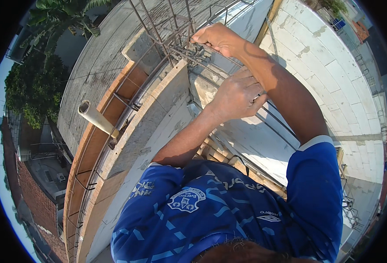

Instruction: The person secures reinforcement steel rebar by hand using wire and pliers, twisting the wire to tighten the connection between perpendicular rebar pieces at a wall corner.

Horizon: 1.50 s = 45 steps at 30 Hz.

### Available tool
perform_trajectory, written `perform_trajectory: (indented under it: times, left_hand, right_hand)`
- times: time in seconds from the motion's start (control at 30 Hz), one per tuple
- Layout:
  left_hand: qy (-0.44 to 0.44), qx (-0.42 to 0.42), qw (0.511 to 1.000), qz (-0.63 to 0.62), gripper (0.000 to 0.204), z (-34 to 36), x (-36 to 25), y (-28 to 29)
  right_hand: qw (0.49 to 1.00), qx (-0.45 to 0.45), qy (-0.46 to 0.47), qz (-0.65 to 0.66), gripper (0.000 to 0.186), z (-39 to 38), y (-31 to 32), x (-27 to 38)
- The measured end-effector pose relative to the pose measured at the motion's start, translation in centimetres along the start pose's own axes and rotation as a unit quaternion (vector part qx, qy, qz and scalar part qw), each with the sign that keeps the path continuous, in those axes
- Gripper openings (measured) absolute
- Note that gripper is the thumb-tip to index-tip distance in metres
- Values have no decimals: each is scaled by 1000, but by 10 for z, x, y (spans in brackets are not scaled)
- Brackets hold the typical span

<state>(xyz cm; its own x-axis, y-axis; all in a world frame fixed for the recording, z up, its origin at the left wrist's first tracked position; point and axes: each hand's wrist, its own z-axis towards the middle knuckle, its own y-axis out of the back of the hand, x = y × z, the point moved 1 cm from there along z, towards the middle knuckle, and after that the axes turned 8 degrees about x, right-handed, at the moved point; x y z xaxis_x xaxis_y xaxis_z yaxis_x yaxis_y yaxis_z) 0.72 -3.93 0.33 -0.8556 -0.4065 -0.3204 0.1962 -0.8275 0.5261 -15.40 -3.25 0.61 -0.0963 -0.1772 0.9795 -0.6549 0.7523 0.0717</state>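
At the steel bar cluster (176,46), head view: thin upright rods rising out of a tangle of crossing bars; the landmark for all places below.

Item, right hand (217,38): at the right edge of the cluster, touching it; grip drawn in, fingertips together.

Item, left hand (240,95): below and right of the cluster, knuckles up, a ring (258,95) on one finger, fingers bent down over the long bars (276,132). Their ends are hidden, so I cannot tell whether this grip is clamped on a bar, nor what, if anything, the right one pinches.

Item, long bars: parallel, running from the cluster down to the right, beneath the left hand.

Item, inner board (136,125): upper end just below the cluster, curving away down and left.

Item, outer board (110,98): orange-brown, farther left of the cluster; thinner rods in the channel between the two boards.

Item, pipe (98,119): pale, open-ended, tilted, below and left of the cluster.

Item, block wall (342,83): white, well right of the cluster.

Item, corrugated roof (98,52): grey, left of the cluster.

Item, blue shirt (228,210): the wearer's, well below the cluster.
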Motion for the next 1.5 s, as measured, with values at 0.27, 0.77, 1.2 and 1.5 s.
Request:
perform_trajectory:
  times: [0.27,0.77,1.2,1.5]
  left_hand:
    - [-28,-34,997,-57,11,-6,5,-8]
    - [-8,-26,999,-30,17,-8,0,-7]
    - [28,-62,996,-62,23,-21,-3,-14]
    - [100,-155,978,101,23,-33,-11,33]
  right_hand:
    - [999,-33,1,9,21,-4,-5,1]
    - [997,24,-59,44,22,-6,-7,8]
    - [998,45,-43,26,24,-8,-6,8]
    - [995,31,-50,82,23,-7,-6,3]
